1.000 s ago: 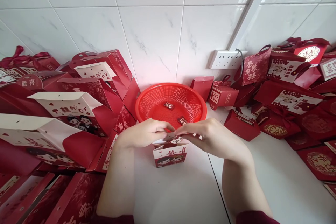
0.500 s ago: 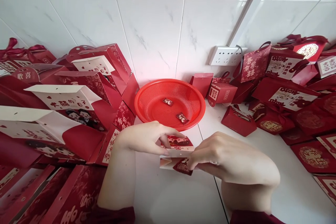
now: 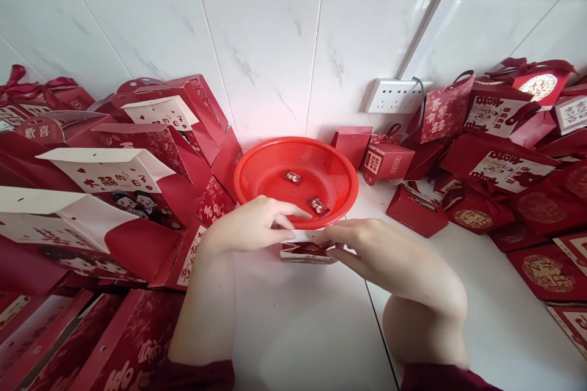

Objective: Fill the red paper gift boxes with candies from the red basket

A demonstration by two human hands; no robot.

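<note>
A small red-and-white paper gift box (image 3: pixel 308 258) stands on the white counter just in front of the red plastic basket (image 3: pixel 238 180), its top open toward me. My left hand (image 3: pixel 263 223) grips the raised white flap from the left, thumb in front and fingers behind. From the right, my right hand (image 3: pixel 367 247) closes on the flap and the opening's right edge. Something dark red shows inside the opening, partly hidden by the fingers. Two small wrapped sweets lie in the basket, one (image 3: pixel 292 178) toward the back and one (image 3: pixel 318 204) nearer me.
Many red and white gift boxes (image 3: pixel 137 186) crowd the left side. More red boxes (image 3: pixel 504 168) are piled on the right. A white power strip (image 3: pixel 395 96) with a cable sits against the tiled wall (image 3: pixel 266 61) behind.
The gift box has shifted away from me, closer to the basket, and tipped more upright. My right hand no longer shows the red wrapped sweet it held at the opening.
</note>
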